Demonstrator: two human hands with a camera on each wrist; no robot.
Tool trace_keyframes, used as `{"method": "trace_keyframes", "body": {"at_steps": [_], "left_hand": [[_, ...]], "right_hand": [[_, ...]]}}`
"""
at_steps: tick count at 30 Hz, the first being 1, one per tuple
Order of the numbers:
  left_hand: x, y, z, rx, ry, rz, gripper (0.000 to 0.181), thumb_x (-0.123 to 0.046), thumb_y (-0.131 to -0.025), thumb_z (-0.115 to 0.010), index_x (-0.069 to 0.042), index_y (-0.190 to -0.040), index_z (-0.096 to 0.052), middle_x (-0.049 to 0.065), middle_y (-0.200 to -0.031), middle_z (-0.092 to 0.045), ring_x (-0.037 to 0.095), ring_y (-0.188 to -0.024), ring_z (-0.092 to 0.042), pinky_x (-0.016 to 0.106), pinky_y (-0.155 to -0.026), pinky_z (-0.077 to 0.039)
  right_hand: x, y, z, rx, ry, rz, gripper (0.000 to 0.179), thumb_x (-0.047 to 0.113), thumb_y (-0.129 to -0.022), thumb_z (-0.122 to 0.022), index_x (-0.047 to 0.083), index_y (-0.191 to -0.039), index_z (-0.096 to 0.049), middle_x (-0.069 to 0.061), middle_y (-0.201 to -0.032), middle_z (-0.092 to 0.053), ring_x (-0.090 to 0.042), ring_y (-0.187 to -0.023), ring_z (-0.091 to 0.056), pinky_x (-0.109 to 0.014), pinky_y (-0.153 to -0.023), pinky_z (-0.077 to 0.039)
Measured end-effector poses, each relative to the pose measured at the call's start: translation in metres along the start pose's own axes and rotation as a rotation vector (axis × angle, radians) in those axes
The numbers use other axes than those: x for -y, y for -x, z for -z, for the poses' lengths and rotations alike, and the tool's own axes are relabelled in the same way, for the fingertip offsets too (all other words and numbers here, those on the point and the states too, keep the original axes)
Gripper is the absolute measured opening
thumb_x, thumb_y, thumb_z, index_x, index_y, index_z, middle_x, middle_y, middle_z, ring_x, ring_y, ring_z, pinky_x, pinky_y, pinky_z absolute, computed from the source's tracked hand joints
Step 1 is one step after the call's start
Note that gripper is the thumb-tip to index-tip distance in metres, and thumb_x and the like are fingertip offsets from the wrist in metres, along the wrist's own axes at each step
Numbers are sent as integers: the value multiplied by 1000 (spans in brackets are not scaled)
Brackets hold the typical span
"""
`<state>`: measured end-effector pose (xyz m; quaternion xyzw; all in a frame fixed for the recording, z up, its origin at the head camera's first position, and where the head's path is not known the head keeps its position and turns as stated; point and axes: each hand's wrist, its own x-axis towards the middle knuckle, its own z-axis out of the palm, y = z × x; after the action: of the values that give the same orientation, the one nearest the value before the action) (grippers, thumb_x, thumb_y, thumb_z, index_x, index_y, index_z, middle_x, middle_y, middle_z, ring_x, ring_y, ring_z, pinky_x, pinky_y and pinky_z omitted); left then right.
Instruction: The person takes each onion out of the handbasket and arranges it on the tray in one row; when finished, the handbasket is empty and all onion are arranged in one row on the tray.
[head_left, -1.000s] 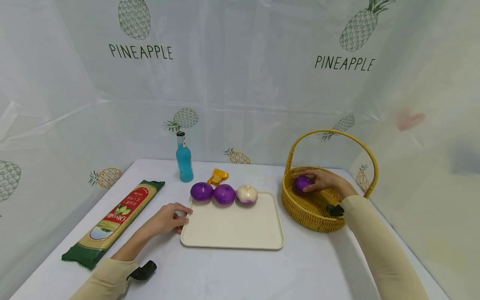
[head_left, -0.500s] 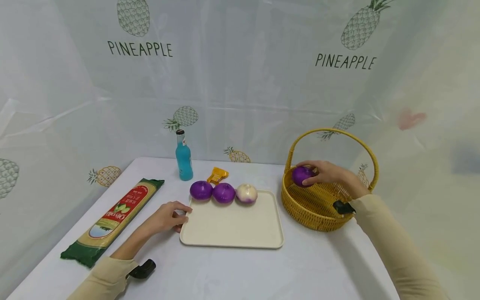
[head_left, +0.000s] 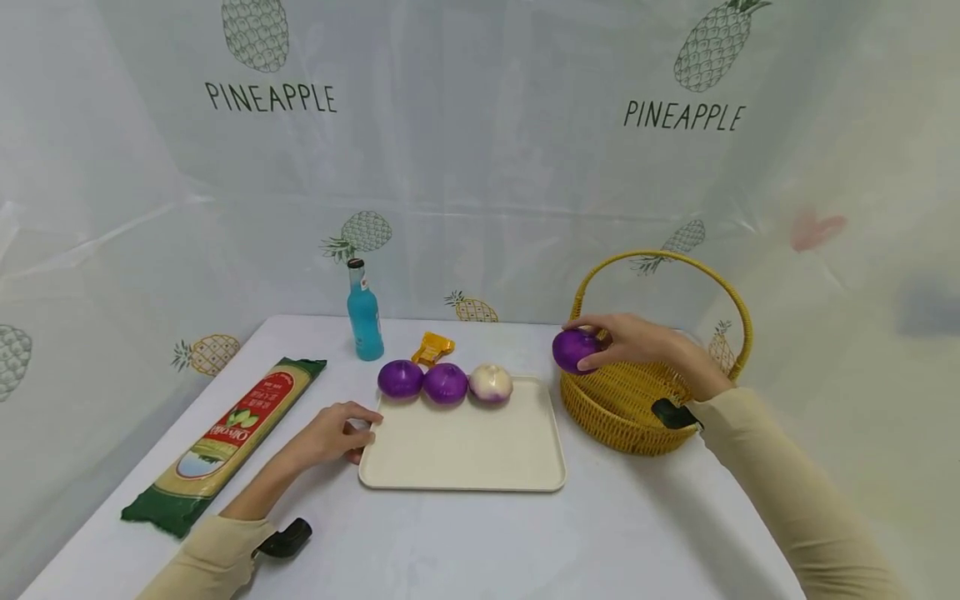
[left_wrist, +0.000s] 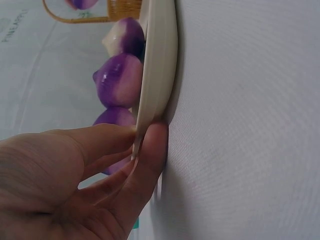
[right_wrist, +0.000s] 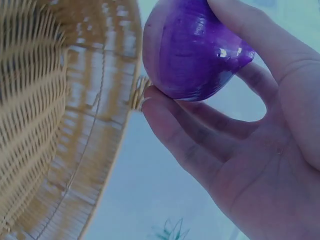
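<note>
My right hand (head_left: 636, 340) holds a purple onion (head_left: 572, 351) between thumb and fingers, above the left rim of the yellow wicker basket (head_left: 611, 423). In the right wrist view the glossy onion (right_wrist: 187, 50) has its pointed tip turned toward the palm. My left hand (head_left: 332, 433) pinches the left edge of a cream tray (head_left: 465, 454); the left wrist view shows the thumb and fingers on either side of the tray's rim (left_wrist: 159, 65). Along the tray's back edge sit two purple onions (head_left: 446, 384) and a white onion (head_left: 491, 384) with a purple base, side by side.
Left of the tray lies a long green-and-gold pasta packet (head_left: 228, 442). A bottle of blue drink (head_left: 365, 321) stands at the back left, near a small orange wrapped packet (head_left: 433, 348). The basket's tall handle (head_left: 660, 253) arches up. Behind hangs a pineapple-print curtain (head_left: 480, 167).
The right hand has lifted the purple onion from inside the basket and moved it left, over the rim. My left hand stays at the tray's edge.
</note>
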<state>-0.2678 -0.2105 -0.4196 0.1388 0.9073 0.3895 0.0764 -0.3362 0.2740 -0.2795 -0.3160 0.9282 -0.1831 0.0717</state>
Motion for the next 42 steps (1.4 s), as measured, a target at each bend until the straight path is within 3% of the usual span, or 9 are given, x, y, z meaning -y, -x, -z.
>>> {"method": "trace_keyframes", "body": {"at_steps": [8, 15, 20, 26, 33, 42], "left_hand": [[0, -2, 0, -10, 2, 9, 32, -6, -90, -66, -1, -122, -66, 20, -123, -61, 14, -63, -62, 26, -56, -53], [1, 1, -2, -11, 4, 26, 32, -7, -91, -66, -2, -122, -66, 18, -121, -62, 14, -64, -61, 25, -57, -53], [1, 1, -2, -17, 7, 16, 31, -6, -91, -66, -2, -122, -66, 18, -120, -62, 14, -64, -61, 25, -56, -53], [2, 0, -2, -18, -2, 8, 32, -6, -91, -66, -1, -122, -66, 18, -121, -62, 14, -63, -61, 25, -56, -53], [3, 0, -2, -16, 0, 7, 31, -6, -91, -65, -1, -122, -66, 18, -121, -62, 14, -62, -60, 25, -55, -52], [2, -1, -2, -24, -16, 27, 31, -8, -91, -66, -4, -121, -67, 17, -122, -63, 14, -63, -59, 25, -55, -50]], "right_hand": [[16, -19, -12, 29, -22, 19, 63, 32, -86, -76, 21, -142, -49, -9, -121, -64, -23, -107, -63, -43, -93, -52], [21, -34, -24, 34, -13, 90, 62, 30, -86, -76, 15, -140, -50, -12, -121, -63, -24, -105, -64, -43, -92, -52], [22, -41, -34, 53, -46, 86, 62, 26, -87, -75, 14, -140, -48, -14, -123, -61, -27, -107, -62, -44, -94, -51], [20, -49, -45, 59, 41, 73, 62, 30, -86, -75, 15, -140, -49, -13, -121, -61, -25, -108, -57, -45, -93, -50], [13, -56, -59, 99, 105, 56, 64, 33, -87, -74, 13, -142, -48, -17, -132, -58, -32, -120, -56, -49, -102, -47], [13, -63, -69, 117, 233, -28, 65, 38, -86, -74, 18, -143, -49, -14, -131, -59, -32, -122, -54, -51, -105, -44]]}}
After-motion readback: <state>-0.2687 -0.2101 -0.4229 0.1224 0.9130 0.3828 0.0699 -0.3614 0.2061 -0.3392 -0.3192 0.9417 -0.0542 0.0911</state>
